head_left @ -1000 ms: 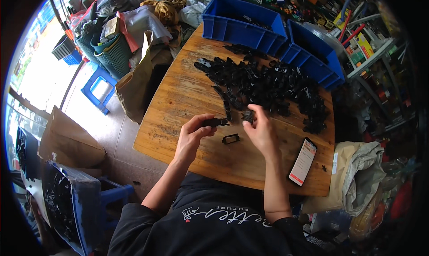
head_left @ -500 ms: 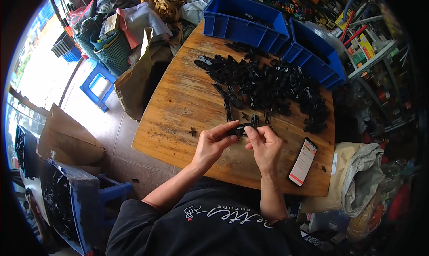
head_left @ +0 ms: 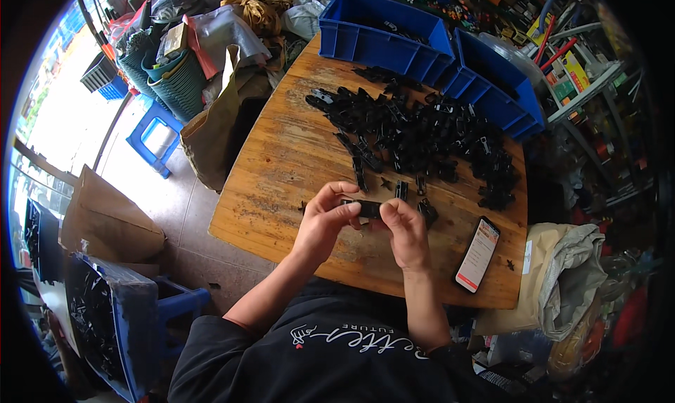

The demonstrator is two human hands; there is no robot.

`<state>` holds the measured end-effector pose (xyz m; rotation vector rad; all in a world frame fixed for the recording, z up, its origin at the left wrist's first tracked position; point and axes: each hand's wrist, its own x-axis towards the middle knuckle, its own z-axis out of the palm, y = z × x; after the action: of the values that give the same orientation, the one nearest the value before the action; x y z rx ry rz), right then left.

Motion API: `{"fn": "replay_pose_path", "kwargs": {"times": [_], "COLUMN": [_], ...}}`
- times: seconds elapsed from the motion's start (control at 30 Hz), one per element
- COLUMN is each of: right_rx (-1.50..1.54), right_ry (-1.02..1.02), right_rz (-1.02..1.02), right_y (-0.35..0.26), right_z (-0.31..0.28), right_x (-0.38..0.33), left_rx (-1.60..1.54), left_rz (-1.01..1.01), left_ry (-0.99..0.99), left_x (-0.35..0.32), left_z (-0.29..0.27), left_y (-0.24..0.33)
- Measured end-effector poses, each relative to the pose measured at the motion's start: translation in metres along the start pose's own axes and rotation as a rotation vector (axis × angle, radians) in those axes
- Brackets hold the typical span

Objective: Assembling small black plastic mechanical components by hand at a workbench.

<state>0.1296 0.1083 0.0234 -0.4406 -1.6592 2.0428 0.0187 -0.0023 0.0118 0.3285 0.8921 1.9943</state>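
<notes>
Between my two hands is a small black plastic part (head_left: 369, 209), held level above the near half of the wooden table (head_left: 271, 185). My left hand (head_left: 328, 216) pinches its left end, thumb on top. My right hand (head_left: 406, 232) grips the right end with the thumb pressed on it, and the fingers behind are partly hidden. Just past the hands lie a few loose black parts (head_left: 401, 190), with another (head_left: 427, 210) beside my right hand. Beyond them a large heap of similar black parts (head_left: 401, 125) spreads over the table's far right.
Two blue bins (head_left: 383, 48) (head_left: 492, 86) stand along the far edge. A phone (head_left: 477, 255) with a lit screen lies at the right. A paper sack (head_left: 538, 276) leans by the right edge. Blue stools (head_left: 155, 137) and an open carton (head_left: 211, 139) are on the left.
Both hands have shifted slightly left and toward me, and the held part now lies flat and level between them. A black part now shows on the table beside my right hand.
</notes>
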Motion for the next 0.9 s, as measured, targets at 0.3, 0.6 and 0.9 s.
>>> {"fn": "replay_pose_path", "kwargs": {"times": [0.3, 0.6, 0.9], "right_rx": [-0.773, -0.926, -1.36], "right_ry": [0.1, 0.197, 0.339], "right_rz": [-0.323, -0.414, -0.348], "right_y": [0.001, -0.008, 0.007], "right_z": [0.009, -0.016, -0.088], "right_x": [0.005, -0.013, 0.031], "left_rx": [-0.345, 1.695, 1.239], "left_rz": [-0.06, 0.618, 0.308], "left_ry": [0.125, -0.163, -0.046], "left_x": [0.067, 0.122, 0.075], "left_z": [-0.018, -0.047, -0.043], "left_y": [0.036, 0.024, 0.054]}}
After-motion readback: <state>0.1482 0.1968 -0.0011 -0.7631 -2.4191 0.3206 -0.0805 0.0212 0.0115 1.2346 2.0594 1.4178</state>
